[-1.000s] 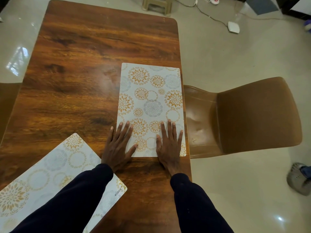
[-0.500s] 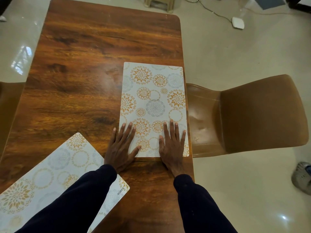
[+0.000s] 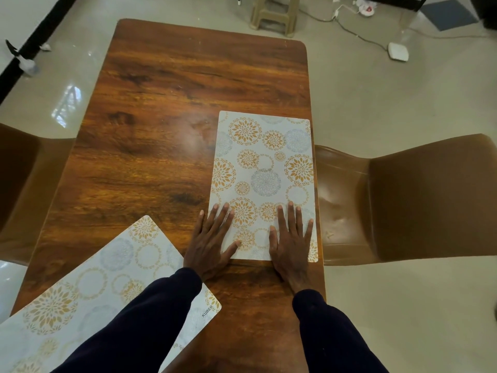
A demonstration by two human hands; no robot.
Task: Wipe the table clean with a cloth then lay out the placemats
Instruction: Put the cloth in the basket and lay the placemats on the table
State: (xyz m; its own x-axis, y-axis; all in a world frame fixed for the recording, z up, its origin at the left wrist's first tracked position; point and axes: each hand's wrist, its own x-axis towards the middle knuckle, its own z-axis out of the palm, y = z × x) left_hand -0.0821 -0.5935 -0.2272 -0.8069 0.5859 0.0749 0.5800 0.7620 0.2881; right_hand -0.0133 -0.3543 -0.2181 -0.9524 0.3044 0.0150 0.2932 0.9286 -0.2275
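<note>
A white placemat [image 3: 265, 168] with orange and grey flower rings lies flat along the right edge of the wooden table [image 3: 166, 109]. Both of my hands rest flat on its near end with straight fingers: my left hand [image 3: 211, 242] at the near left corner, partly on the bare wood, and my right hand [image 3: 291, 242] at the near right corner. A second placemat [image 3: 88, 286] of the same pattern lies skewed at the table's near left, partly under my left sleeve. No cloth is in view.
A brown chair [image 3: 419, 195] stands tight against the table's right side, another brown chair [image 3: 24, 181] on the left. Beyond the far end stand a beige stool [image 3: 274, 12], cables and a white device [image 3: 398, 51] on the floor.
My hands and the placemat keep the same pose. Only the camera has tilted up, showing more of the table's far end and the floor.
</note>
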